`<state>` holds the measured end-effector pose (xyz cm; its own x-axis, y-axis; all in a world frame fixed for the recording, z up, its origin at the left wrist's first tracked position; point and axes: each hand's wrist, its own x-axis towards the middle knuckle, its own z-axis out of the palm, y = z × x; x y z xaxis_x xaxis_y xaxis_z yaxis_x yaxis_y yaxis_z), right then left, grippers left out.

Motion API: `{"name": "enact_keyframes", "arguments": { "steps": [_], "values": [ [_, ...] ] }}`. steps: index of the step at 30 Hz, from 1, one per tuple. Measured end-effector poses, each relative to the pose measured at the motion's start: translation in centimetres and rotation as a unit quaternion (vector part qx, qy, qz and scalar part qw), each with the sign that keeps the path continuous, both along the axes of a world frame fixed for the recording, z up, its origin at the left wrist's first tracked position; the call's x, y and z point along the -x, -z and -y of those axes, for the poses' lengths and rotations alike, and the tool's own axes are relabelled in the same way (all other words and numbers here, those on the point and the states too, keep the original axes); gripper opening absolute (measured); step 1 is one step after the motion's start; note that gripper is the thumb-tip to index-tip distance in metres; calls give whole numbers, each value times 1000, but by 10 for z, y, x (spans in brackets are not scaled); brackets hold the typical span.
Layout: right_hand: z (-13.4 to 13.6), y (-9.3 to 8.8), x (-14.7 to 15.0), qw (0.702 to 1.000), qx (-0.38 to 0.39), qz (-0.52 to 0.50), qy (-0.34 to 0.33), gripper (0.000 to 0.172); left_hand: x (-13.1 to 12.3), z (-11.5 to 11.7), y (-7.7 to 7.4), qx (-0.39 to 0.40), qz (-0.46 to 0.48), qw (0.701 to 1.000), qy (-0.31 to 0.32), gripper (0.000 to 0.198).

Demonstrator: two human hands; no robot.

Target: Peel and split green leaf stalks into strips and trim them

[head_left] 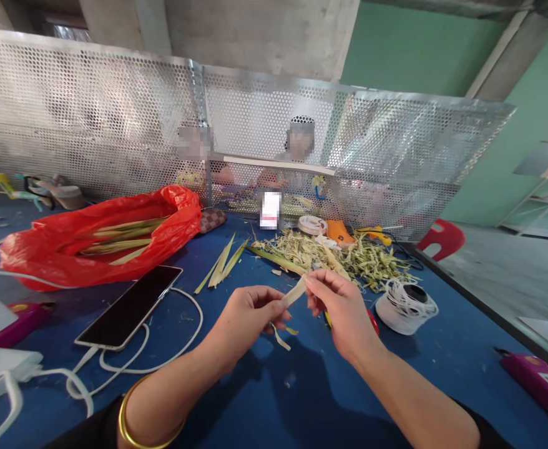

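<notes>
A pale, flat strip of dried leaf [294,292] is stretched between my two hands above the blue table. Thumb and fingers of my left hand [254,313] pinch its lower end. My right hand [337,305] pinches the upper end. Below the left fingers a thin curled shred [281,337] hangs or lies; I cannot tell which. Just beyond the hands is a heap of pale and green plant shavings [367,257]. Several long leaf pieces [221,265] lie to its left. Something red and yellow is mostly hidden behind my right hand.
A red plastic bag [25,252] holding long leaves stands at left, near a tablet-like phone [128,307] with a white cable [199,330]. A spool of white string [402,312] stands at right. A perforated metal screen [264,112] closes the far side; two people sit behind it.
</notes>
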<state>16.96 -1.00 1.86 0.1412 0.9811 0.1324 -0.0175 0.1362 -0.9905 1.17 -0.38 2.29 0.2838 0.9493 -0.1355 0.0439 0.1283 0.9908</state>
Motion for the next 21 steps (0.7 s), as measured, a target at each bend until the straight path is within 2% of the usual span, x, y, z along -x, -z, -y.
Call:
{"name": "enact_keyframes", "arguments": {
  "steps": [3, 6, 8, 9, 12, 14, 17, 19, 21],
  "values": [
    [-1, -2, -6, 998, -10, 64, -4, 22, 1, -1, 1, -15, 1, 1000, 1, 12],
    [1, -6, -15, 982, -61, 175, -43, 28, 2, -1, 2, -30, -15, 999, 28, 13],
    [4, -10, -23, 962, -75, 249, -77, 17, 3, -1, 1, -40, -31, 998, 40, 14],
    [5, -11, -26, 952, -73, 283, -90, 12, 4, -2, 0, -46, -38, 997, 39, 15],
    [10, -14, -30, 932, -54, 342, -109, 13, 5, -4, -2, -72, -41, 997, 1, 20],
    [12, -12, -26, 940, -35, 321, -106, 14, 5, -4, -3, -73, 2, 996, -43, 22],
    [16, -5, -14, 980, -32, 193, -36, 18, 2, -2, -1, -47, 93, 992, -76, 30],
    [20, 3, -4, 992, -37, 120, -14, 20, -1, 1, 3, -30, 112, 992, -39, 35],
    [24, 11, 5, 993, -36, 101, -42, 22, -5, 5, 7, -17, 108, 994, 13, 33]
  ]
}}
